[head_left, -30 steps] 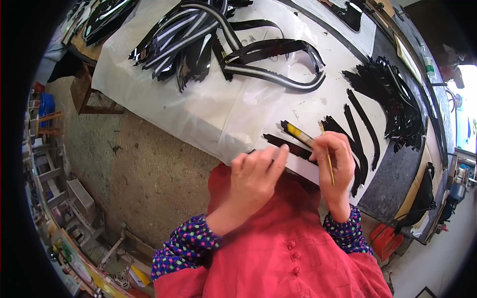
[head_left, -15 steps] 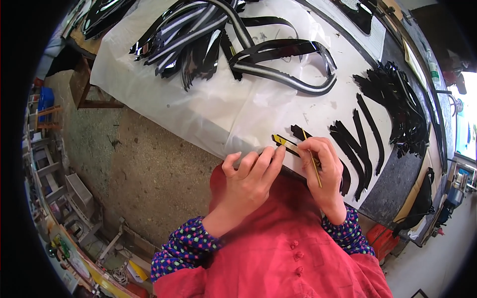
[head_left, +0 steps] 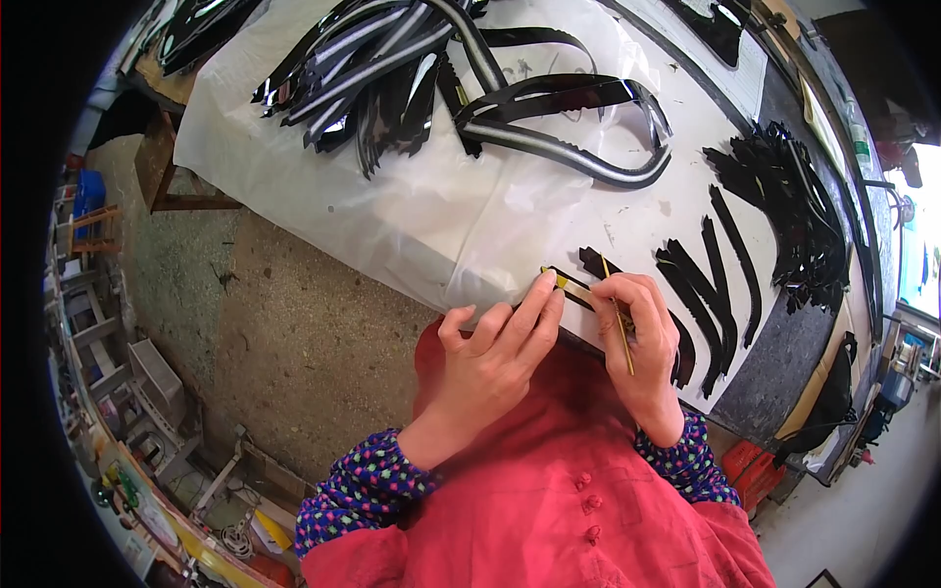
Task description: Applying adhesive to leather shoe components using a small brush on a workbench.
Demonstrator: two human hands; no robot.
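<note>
My left hand (head_left: pixel 490 358) rests near the table's front edge, fingers stretched out. Its index fingertip presses on the yellow end (head_left: pixel 562 280) of a narrow black strip with a pale middle. The other end of this strip runs under my right hand (head_left: pixel 642 343), whose fingers are closed in a pinch around a thin yellow stick (head_left: pixel 624 345). Whether those fingertips also grip the strip is hidden. Just beyond lies a dark strip (head_left: pixel 591 260). Several black, jagged-edged strips (head_left: pixel 698 284) lie to the right of my right hand.
Long black-and-silver strips (head_left: pixel 392 69) are heaped on the white-covered table (head_left: pixel 392 216) at the back left, one looping right (head_left: pixel 578 162). A thick bundle of black strips (head_left: pixel 794 216) lies at the right. The table's front edge borders the concrete floor (head_left: pixel 294 323).
My left index finger has moved forward onto the strip's yellow end, covering part of it. My right hand stays almost in place with the stick.
</note>
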